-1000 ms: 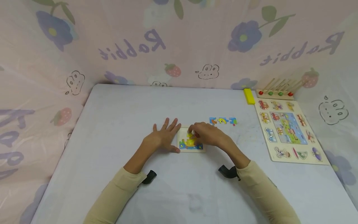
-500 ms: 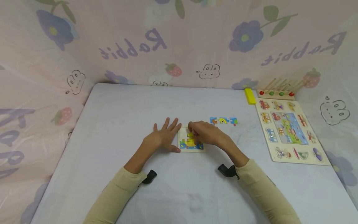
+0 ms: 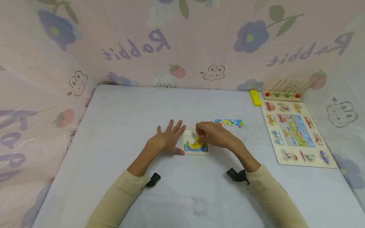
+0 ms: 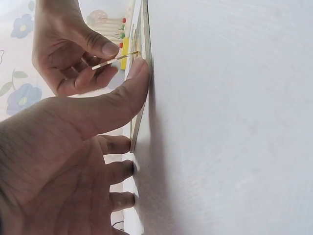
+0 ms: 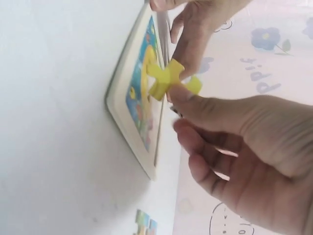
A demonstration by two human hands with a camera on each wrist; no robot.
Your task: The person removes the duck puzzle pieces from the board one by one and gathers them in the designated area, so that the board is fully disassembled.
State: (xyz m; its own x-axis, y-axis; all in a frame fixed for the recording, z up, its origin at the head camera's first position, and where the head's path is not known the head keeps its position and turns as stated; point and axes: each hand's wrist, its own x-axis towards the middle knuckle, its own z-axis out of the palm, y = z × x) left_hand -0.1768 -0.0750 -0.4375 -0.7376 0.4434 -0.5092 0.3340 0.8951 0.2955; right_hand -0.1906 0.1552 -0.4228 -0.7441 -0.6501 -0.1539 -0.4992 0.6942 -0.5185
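Observation:
In the head view a small wooden puzzle tray (image 3: pixel 196 152) lies mid-table, its lower part filled with blue and yellow jigsaw pieces and its upper part bare. My left hand (image 3: pixel 165 139) is spread beside it, fingers splayed. In the left wrist view the left thumb (image 4: pixel 139 73) rests against the tray's edge. My right hand (image 3: pixel 215 134) is over the tray's right side. Between thumb and fingers it pinches a yellow jigsaw piece (image 5: pixel 166 78), tilted above the tray in the right wrist view. The fingers hide part of that piece.
Several loose jigsaw pieces (image 3: pixel 228 122) lie just beyond the right hand. Farther right is a large wooden puzzle board (image 3: pixel 299 155) with vehicle pictures. Behind it stand a rack with wooden rods (image 3: pixel 282 96) and a yellow block (image 3: pixel 255 98). A printed curtain (image 3: pixel 188 38) encloses the table.
A yellow piece that lay in the tray is now lifted and tilted in my right hand, which has shifted slightly right. More bare tray shows. My left hand stays in place.

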